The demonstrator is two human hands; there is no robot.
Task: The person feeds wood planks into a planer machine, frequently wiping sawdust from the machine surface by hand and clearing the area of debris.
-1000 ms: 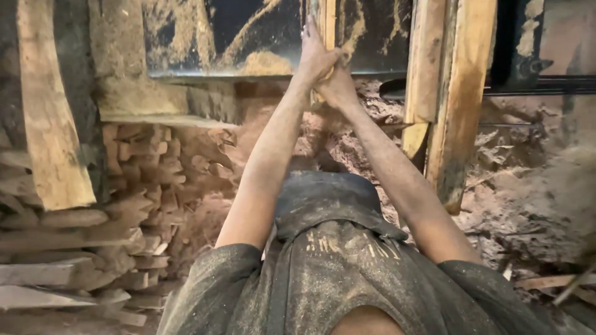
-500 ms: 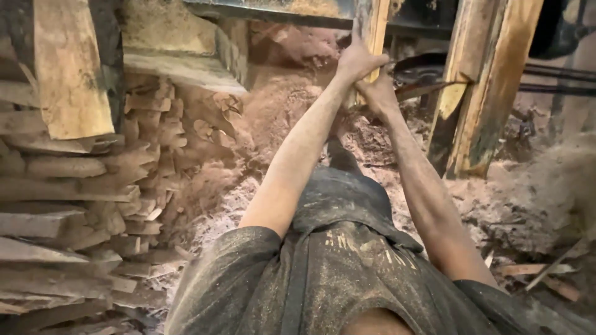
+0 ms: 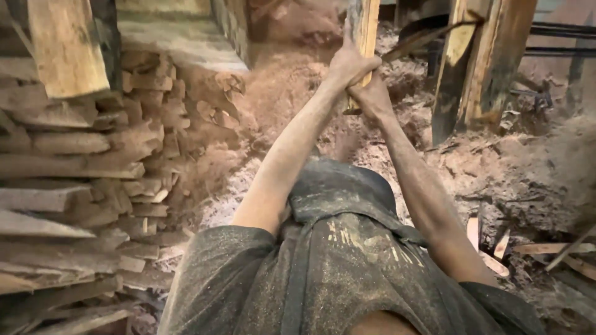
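Both my arms reach forward over a sawdust-covered dark shirt. My left hand [image 3: 351,64] is closed around a narrow upright wooden plank [image 3: 363,22] that runs out of the top of the view. My right hand [image 3: 374,99] grips the same plank just below the left hand, and the two hands touch. The plank's lower end is hidden behind my hands.
A tall stack of rough wood offcuts [image 3: 68,180] fills the left side. Reddish sawdust [image 3: 279,93] covers the ground ahead. Two thick upright planks [image 3: 478,68] lean at the right, with dark metal bars [image 3: 559,31] behind them. Loose wood scraps [image 3: 534,248] lie at the lower right.
My hands stay clamped on the plank while the view has dropped. The dark panel at the top has left the frame, and more of the wood stack and sawdust shows.
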